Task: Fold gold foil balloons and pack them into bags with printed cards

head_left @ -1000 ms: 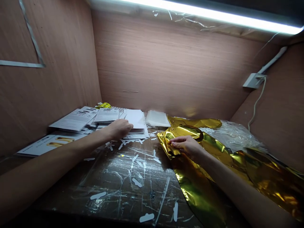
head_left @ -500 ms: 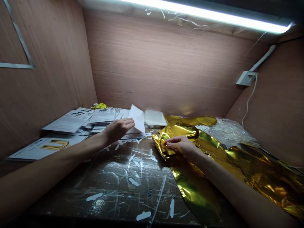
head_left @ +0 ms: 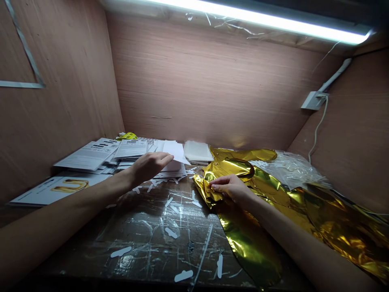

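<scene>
Left hand (head_left: 152,164) palm-down; right hand (head_left: 232,187) pinching.

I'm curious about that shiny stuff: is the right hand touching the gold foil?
Touching: the head view shows the right hand pinching the gold foil.

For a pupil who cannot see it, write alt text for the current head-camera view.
A person's right hand pinches crumpled gold foil while the left hand touches white paper beside stacked printed cards. Small white cutouts lie scattered on the dark table.
</scene>
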Demonstrator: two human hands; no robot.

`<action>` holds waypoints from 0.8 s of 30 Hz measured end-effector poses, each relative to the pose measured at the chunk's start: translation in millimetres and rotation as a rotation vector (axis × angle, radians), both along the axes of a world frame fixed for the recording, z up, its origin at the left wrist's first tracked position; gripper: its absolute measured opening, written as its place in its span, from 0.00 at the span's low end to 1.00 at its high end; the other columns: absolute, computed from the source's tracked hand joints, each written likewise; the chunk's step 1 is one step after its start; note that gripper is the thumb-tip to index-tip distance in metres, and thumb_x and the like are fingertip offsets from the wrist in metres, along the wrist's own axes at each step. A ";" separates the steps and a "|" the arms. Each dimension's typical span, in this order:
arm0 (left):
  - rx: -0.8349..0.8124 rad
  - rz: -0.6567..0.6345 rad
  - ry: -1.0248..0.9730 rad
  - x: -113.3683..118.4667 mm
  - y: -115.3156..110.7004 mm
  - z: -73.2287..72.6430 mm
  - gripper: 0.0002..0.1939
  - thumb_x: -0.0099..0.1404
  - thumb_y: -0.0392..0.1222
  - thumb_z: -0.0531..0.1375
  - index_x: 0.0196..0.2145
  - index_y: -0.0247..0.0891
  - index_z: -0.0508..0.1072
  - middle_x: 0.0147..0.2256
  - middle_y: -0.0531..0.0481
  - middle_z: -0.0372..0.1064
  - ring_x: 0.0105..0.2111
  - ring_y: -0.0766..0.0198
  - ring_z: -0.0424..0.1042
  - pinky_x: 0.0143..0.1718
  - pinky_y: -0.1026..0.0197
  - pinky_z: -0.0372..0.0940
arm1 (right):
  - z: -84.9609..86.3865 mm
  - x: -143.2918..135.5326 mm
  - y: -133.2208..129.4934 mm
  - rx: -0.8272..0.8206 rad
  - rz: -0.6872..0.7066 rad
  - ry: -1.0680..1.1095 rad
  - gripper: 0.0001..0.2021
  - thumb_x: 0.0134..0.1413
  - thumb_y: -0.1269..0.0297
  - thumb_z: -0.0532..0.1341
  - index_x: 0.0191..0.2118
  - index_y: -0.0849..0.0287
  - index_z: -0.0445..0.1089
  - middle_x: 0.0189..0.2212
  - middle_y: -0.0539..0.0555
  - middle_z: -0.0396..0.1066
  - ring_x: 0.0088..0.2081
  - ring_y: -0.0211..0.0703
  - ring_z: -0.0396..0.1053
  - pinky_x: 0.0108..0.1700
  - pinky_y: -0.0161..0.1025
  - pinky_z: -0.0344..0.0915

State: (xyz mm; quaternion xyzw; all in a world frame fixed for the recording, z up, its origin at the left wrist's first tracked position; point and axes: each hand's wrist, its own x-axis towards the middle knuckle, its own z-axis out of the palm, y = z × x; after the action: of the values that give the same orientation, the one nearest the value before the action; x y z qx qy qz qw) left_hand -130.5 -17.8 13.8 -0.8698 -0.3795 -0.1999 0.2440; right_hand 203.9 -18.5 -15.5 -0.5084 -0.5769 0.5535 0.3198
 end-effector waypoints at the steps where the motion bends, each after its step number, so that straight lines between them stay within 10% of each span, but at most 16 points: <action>1: -0.034 0.014 0.014 0.3 0.4 0.7 0.17 0.68 0.23 0.49 0.43 0.31 0.75 0.36 0.41 0.77 0.36 0.60 0.78 0.41 0.57 0.75 | 0.5 -0.3 -0.6 0.004 0.001 -0.001 0.12 0.46 0.68 0.73 0.39 0.64 0.82 0.26 0.55 0.77 0.20 0.32 0.64 0.19 0.29 0.57; 24: -0.081 0.072 -0.092 9.9 -2.5 -1.2 0.16 0.58 0.22 0.52 0.30 0.33 0.77 0.25 0.47 0.74 0.25 0.63 0.71 0.30 0.63 0.65 | -10.0 3.0 4.6 0.036 0.069 0.006 0.17 0.43 0.62 0.75 0.41 0.62 0.82 0.27 0.55 0.77 0.20 0.31 0.62 0.19 0.30 0.54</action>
State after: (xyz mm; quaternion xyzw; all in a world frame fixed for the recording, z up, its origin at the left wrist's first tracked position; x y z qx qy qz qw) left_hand -120.6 -20.3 12.6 -0.8547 -0.4290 -0.2151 0.1980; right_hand 206.8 -13.9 -25.5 -0.4807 -0.6031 0.5552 0.3113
